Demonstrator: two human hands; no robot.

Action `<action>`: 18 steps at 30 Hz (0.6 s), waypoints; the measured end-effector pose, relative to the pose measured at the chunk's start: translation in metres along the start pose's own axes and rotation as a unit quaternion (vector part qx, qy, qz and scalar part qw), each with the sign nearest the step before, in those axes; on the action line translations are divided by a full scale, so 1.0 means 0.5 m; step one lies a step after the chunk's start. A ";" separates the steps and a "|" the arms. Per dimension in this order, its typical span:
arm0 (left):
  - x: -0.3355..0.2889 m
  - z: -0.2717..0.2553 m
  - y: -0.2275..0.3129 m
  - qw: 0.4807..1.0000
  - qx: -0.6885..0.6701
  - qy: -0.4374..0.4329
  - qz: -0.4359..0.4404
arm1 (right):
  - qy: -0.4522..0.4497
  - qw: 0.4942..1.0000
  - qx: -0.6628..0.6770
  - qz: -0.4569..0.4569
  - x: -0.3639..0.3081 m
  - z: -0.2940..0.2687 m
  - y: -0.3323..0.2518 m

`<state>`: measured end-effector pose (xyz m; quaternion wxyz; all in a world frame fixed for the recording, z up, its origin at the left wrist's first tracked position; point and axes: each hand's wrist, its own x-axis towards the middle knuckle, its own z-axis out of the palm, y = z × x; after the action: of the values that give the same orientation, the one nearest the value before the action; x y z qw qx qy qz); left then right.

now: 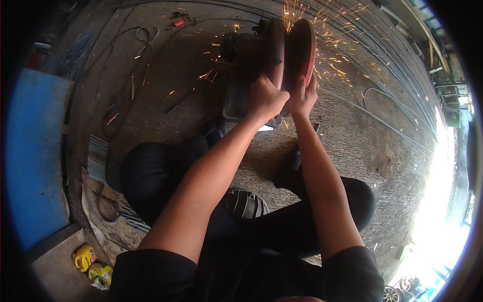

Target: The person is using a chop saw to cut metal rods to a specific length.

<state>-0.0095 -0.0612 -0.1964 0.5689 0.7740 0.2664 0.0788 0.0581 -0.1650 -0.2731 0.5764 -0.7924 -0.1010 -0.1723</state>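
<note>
Ahead of me on the floor stands a chop saw (250, 50) with a motor at its left and a reddish curved guard (277, 53). My left hand (267, 98) is closed in a fist at the near end of the saw, at the foot of the guard; the grip itself is hidden under the fingers. To the right of the guard, my right hand (303, 98) pinches the near lower edge of a red round disc (304, 50), held upright on edge. Orange sparks (332, 38) spray from the far side, between guard and disc and out to both sides. The workpiece is hidden.
Long metal rods (397, 90) run along the right. Short cut rods (97, 159) lie in a bundle at the left, near a blue panel (35, 156). A cable (143, 55) loops across the wooden floor. Yellow containers (84, 257) sit lower left. My bent legs flank the saw.
</note>
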 end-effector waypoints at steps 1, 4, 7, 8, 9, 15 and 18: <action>0.001 0.001 -0.002 1.000 -0.008 0.000 0.006 | 0.000 1.000 0.000 0.000 0.000 0.000 0.001; 0.003 0.006 -0.009 0.999 0.032 0.015 0.020 | -0.015 1.000 -0.005 0.015 0.000 -0.001 0.003; 0.006 0.012 -0.018 0.999 0.007 0.030 0.044 | -0.012 1.000 -0.004 0.008 0.000 0.000 0.003; 0.008 0.013 -0.021 0.999 0.011 0.029 0.039 | -0.008 1.000 -0.008 0.011 0.000 0.000 0.002; 0.009 0.014 -0.023 0.999 0.016 0.027 0.034 | -0.007 1.000 -0.013 0.018 -0.001 0.001 0.001; 0.012 0.015 -0.031 0.998 0.039 0.025 0.044 | 0.000 1.000 -0.016 0.012 -0.004 -0.001 -0.007; 0.011 0.014 -0.029 0.999 0.022 0.017 0.027 | 0.006 1.000 -0.019 0.015 -0.004 0.000 -0.009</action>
<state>-0.0065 -0.0612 -0.2133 0.5450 0.7916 0.2568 0.1020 0.0545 -0.1634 -0.2701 0.5642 -0.8037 -0.0825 -0.1700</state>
